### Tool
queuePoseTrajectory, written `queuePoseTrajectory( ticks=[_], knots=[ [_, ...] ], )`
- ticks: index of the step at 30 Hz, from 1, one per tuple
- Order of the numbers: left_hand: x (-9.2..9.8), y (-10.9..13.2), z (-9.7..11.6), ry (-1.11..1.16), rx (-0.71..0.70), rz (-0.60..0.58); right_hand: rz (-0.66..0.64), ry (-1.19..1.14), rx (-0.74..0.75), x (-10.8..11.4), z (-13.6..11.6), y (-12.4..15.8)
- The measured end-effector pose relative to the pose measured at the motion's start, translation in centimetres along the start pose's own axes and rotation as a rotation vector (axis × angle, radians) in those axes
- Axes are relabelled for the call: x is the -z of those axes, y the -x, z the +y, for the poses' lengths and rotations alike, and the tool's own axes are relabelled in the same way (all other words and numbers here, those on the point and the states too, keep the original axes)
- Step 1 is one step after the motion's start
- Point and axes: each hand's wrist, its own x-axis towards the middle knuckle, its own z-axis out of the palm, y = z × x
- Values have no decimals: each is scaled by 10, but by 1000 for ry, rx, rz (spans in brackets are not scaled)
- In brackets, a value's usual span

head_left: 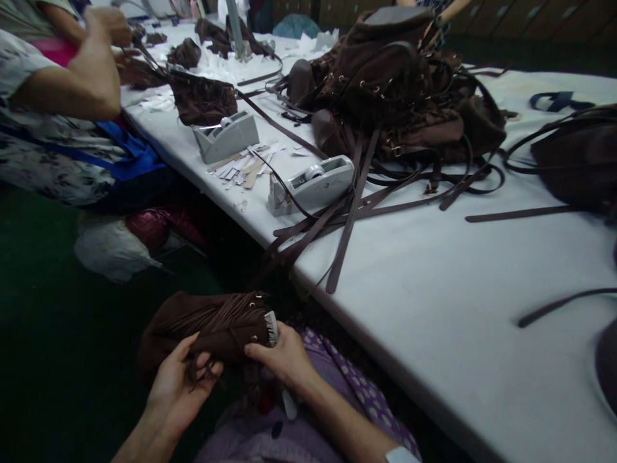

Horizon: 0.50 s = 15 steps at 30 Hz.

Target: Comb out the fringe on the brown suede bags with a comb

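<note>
A dark brown bag (207, 318) with gathered fabric and small gold eyelets is held low in front of me, beside the table edge. My left hand (176, 382) closes on its near side, with thin dark strands among the curled fingers. My right hand (286, 357) grips the bag's right end, thumb on the brown fabric. Beside those fingers shows a narrow white piece (272, 328) with dark marks along it; I cannot make out what it is. My lap (270, 431), in purple cloth, lies below.
Brown straps (354, 218) hang over the edge of the white table (457, 308). Two grey tape dispensers (318, 183) stand near paper strips (250, 164). Behind is a pile of brown bags (385, 96). At left a co-worker's arm (77, 87) reaches over another bag (205, 99).
</note>
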Motion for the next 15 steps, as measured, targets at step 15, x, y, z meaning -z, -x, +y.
queuePoseTrajectory(
  ticks=[15],
  knots=[
    [70,-9,33,-1429,-513,-98,-140,484,330,26,-47,-5]
  ],
)
